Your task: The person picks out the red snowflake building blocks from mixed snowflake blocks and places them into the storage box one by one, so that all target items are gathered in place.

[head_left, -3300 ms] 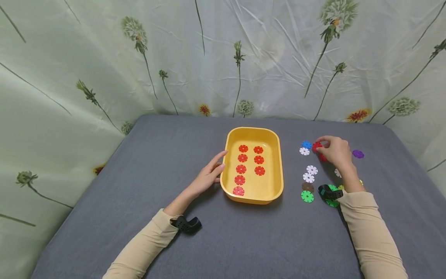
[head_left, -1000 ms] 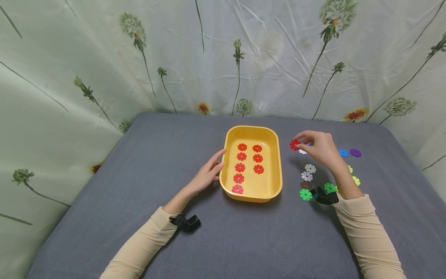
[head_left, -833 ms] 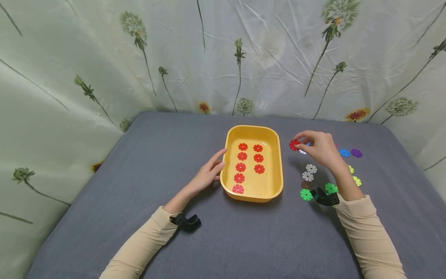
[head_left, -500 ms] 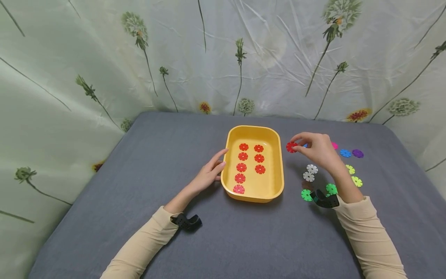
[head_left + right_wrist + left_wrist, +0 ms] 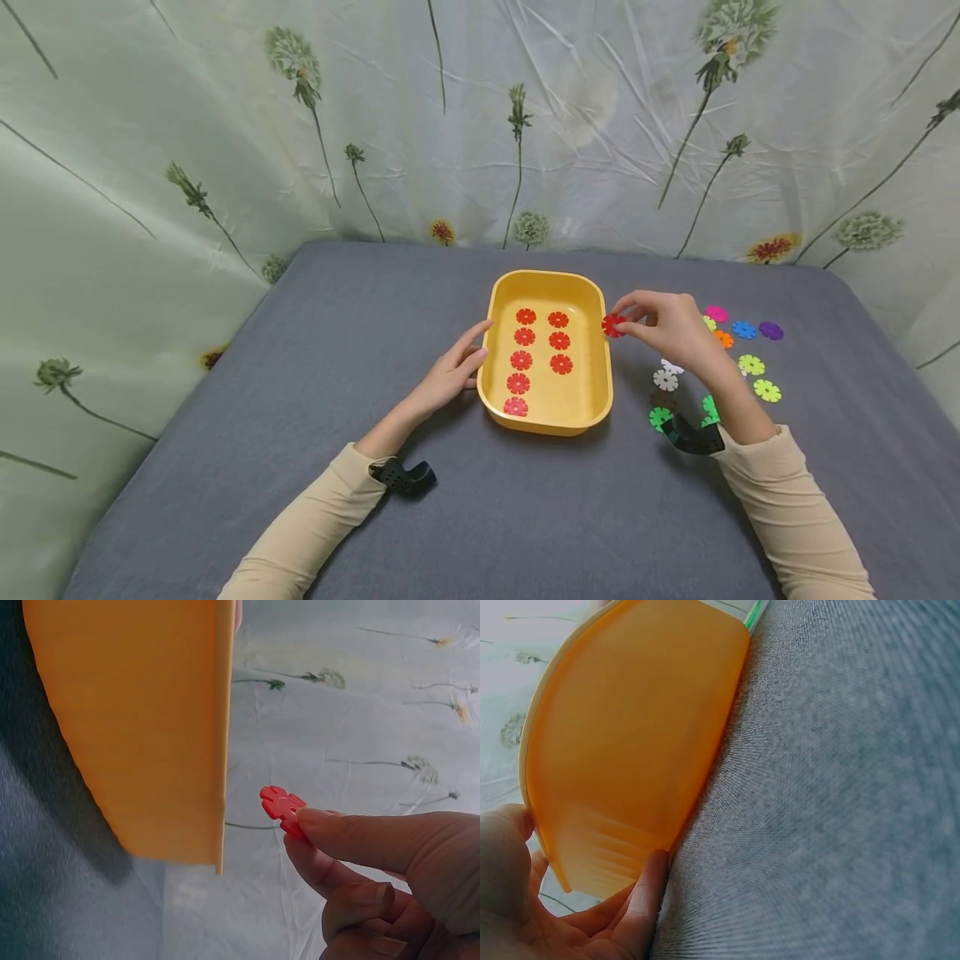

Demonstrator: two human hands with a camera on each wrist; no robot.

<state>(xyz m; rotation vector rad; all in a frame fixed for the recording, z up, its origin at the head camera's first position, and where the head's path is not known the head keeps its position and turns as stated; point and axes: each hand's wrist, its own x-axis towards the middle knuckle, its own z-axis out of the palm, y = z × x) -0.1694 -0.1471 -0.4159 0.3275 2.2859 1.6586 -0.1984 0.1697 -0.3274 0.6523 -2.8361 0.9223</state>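
Note:
A yellow plastic tray (image 5: pixel 546 423) stands on the table with red notched snowflake discs (image 5: pixel 521 361) in two columns on its floor. My left hand (image 5: pixel 442 379) rests at the tray's left side. In the left wrist view its fingers (image 5: pixel 649 889) lie spread and fairly straight against the yellow outer wall (image 5: pixel 630 735). My right hand (image 5: pixel 667 329) pinches another red snowflake disc (image 5: pixel 613 326) between thumb and forefinger, at the tray's right rim. In the right wrist view this red disc (image 5: pixel 281 807) is tilted, level with the rim and outside it.
Loose snowflake discs lie right of the tray, partly under the right forearm: green (image 5: pixel 660 418), white (image 5: pixel 665 380), yellow-green (image 5: pixel 767 391), orange (image 5: pixel 723 339), pink (image 5: pixel 717 313), blue (image 5: pixel 744 330) and purple (image 5: pixel 771 331). A flowered curtain (image 5: pixel 420 125) hangs behind the grey table (image 5: pixel 337 317).
My right hand has picked a red disc from the loose discs and carried it left to the tray's right rim. The left hand and the tray have stayed put.

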